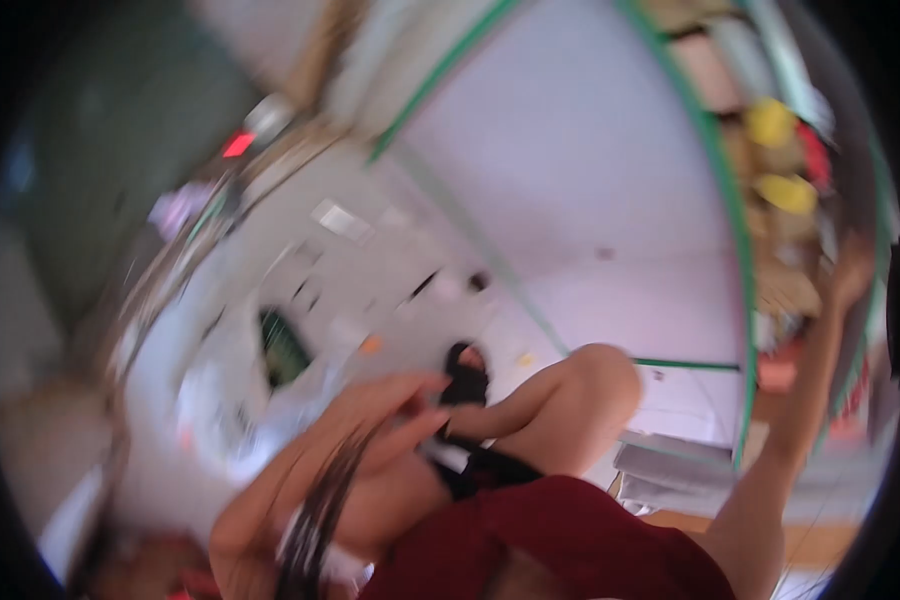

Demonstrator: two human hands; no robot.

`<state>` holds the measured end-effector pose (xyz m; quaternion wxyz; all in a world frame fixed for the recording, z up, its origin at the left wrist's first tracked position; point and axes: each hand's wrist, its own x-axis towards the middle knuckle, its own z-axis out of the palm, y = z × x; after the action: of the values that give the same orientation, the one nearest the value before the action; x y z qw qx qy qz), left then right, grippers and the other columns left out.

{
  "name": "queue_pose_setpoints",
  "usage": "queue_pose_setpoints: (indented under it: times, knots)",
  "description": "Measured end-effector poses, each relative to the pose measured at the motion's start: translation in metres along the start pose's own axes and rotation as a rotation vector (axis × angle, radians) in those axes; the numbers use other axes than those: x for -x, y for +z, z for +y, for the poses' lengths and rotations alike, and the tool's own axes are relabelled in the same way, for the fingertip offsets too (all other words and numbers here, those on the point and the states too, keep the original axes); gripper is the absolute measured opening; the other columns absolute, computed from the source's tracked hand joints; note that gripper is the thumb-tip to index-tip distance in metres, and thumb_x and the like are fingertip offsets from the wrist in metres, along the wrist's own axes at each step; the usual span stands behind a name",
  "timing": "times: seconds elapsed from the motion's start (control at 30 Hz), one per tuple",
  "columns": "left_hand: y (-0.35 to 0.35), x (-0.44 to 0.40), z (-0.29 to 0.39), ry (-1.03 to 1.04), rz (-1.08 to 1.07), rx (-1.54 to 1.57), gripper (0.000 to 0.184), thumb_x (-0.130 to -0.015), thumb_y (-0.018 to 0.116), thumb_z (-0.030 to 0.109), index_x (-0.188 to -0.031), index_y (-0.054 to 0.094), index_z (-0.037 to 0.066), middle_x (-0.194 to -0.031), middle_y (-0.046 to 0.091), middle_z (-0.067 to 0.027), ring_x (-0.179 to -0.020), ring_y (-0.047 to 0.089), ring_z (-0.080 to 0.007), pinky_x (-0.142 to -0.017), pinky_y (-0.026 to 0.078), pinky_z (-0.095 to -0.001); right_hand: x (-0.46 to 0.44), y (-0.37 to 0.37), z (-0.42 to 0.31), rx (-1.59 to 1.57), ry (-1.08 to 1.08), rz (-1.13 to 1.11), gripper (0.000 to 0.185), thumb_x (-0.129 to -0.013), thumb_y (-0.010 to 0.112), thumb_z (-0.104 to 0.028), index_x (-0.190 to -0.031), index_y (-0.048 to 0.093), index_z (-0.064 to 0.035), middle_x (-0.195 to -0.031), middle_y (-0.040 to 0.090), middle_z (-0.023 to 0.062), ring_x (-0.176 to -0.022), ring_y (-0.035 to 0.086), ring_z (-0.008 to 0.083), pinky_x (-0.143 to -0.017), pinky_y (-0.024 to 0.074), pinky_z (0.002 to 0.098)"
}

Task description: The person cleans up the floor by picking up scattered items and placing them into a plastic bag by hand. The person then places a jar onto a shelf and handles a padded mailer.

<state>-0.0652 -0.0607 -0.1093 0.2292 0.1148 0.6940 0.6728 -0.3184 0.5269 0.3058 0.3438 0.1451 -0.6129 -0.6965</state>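
Observation:
My left hand (410, 402) hangs in front of my body, above my lap and near my bent leg. Its fingers look apart, and I see nothing between them, though the view is smeared by motion. On the right, my arm is stretched out and my right hand (850, 272) is at the shelf (745, 235) with the green edge. That hand is badly blurred, so its fingers and anything in them cannot be made out. Close to it on the shelf are a yellow item (788, 194) and a tan item (788, 292).
Scattered small things lie on the pale floor (390, 255), among them a dark green object (283, 348) beside clear plastic (315, 395). A large pale panel (570, 140) with green edging stands ahead. A grey folded item (675, 470) is near my knee.

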Motion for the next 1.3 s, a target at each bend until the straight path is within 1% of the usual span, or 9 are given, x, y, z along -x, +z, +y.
queue_pose_setpoints:
  times: [0.13, 0.23, 0.33, 0.47, 0.53, 0.83, 0.97, 1.1, 1.3]
  knots:
    - [-0.013, 0.0, -0.016, 0.022, 0.177, -0.075, 0.033, -0.087, 0.06, 0.025, -0.113, 0.055, 0.005, -0.086, 0.06, -0.0108, -0.08, 0.059, -0.0223, -0.074, 0.048, -0.0336, -0.068, -0.128, -0.114, -1.254, 0.359, 0.148, 0.048, -0.087, 0.06, -0.025, -0.13, 0.049, -0.006, -0.132, 0.051, 0.0072, -0.115, 0.053, 0.0191, -0.097, 0.0403, 0.0314]
    - [-0.008, 0.015, -0.048, 0.087, 0.388, 0.013, 0.028, -0.086, 0.06, 0.023, -0.106, 0.057, 0.003, -0.078, 0.059, -0.0124, -0.07, 0.059, -0.0256, -0.061, 0.047, -0.0352, -0.117, -0.339, -0.212, -1.522, -0.487, 0.071, 0.044, -0.082, 0.057, 0.005, -0.125, 0.051, -0.0038, -0.126, 0.053, 0.0123, -0.117, 0.049, 0.0273, -0.1, 0.0366, 0.0344]
    - [-0.008, 0.023, -0.073, -0.015, 0.681, -0.16, 0.028, -0.084, 0.064, 0.013, -0.11, 0.057, 0.005, -0.084, 0.058, -0.0099, -0.077, 0.057, -0.0215, -0.071, 0.047, -0.0309, -0.13, -0.392, -0.34, -2.011, -0.787, -0.574, 0.041, -0.084, 0.061, -0.007, -0.123, 0.049, -0.0048, -0.12, 0.054, 0.0148, -0.11, 0.052, 0.0313, -0.093, 0.0419, 0.038]
    - [-0.022, 0.048, -0.088, -0.071, 1.022, -0.492, 0.033, -0.072, 0.074, 0.007, -0.102, 0.06, 0.003, -0.085, 0.057, -0.0092, -0.076, 0.054, -0.02, -0.069, 0.045, -0.0307, -0.135, -0.4, -0.555, -1.965, -0.813, -0.252, 0.051, -0.081, 0.064, -0.024, -0.122, 0.046, -0.001, -0.118, 0.05, 0.0224, -0.107, 0.051, 0.0376, -0.091, 0.0435, 0.0421]
    - [-0.03, 0.058, -0.091, -0.221, 1.158, -0.712, 0.034, -0.067, 0.077, 0.015, -0.094, 0.059, 0.005, -0.09, 0.058, -0.0104, -0.08, 0.056, -0.0254, -0.069, 0.048, -0.0347, -0.154, -0.43, -0.666, -2.026, -0.433, -0.221, 0.053, -0.079, 0.066, -0.027, -0.121, 0.047, -0.0006, -0.116, 0.05, 0.0241, -0.106, 0.052, 0.0397, -0.089, 0.045, 0.0423]
    - [-0.03, 0.061, -0.117, -0.67, 1.017, -0.516, 0.03, -0.072, 0.071, 0.011, -0.096, 0.055, 0.002, -0.081, 0.052, -0.0067, -0.058, 0.045, -0.0125, -0.055, 0.042, -0.027, -0.17, -0.483, -0.697, -1.913, -0.369, -0.723, 0.037, -0.077, 0.059, -0.018, -0.107, 0.051, 0.0021, -0.108, 0.051, 0.0253, -0.096, 0.054, 0.0404, -0.085, 0.0461, 0.0442]
    - [-0.026, 0.058, -0.128, -0.683, 0.938, -0.509, 0.021, -0.079, 0.065, 0.015, -0.086, 0.055, -0.002, -0.069, 0.051, -0.0082, -0.055, 0.043, -0.014, -0.052, 0.038, -0.0269, -0.156, -0.457, -0.689, -2.014, 0.118, -0.477, 0.031, -0.075, 0.058, -0.019, -0.098, 0.055, 0.0013, -0.102, 0.054, 0.0232, -0.097, 0.054, 0.0376, -0.084, 0.0448, 0.0452]
    - [-0.024, 0.061, -0.123, -0.603, 1.01, -0.545, 0.024, -0.082, 0.064, 0.022, -0.08, 0.053, 0.001, -0.057, 0.05, -0.0094, -0.051, 0.048, -0.0212, -0.05, 0.039, -0.0335, -0.135, -0.411, -0.716, -1.852, -0.313, -0.339, 0.026, -0.071, 0.063, -0.019, -0.091, 0.056, -0.0041, -0.098, 0.058, 0.0156, -0.094, 0.055, 0.0344, -0.081, 0.0452, 0.0426]
    - [-0.007, 0.085, -0.145, -0.571, 1.205, 0.009, 0.034, -0.088, 0.061, 0.02, -0.066, 0.044, 0.001, -0.054, 0.039, -0.002, -0.052, 0.034, -0.0087, -0.046, 0.031, -0.028, -0.111, -0.45, -0.701, -2.109, -0.256, -0.485, 0.023, -0.068, 0.065, -0.018, -0.086, 0.054, -0.0077, -0.09, 0.058, 0.0147, -0.082, 0.058, 0.0337, -0.071, 0.0467, 0.0412]
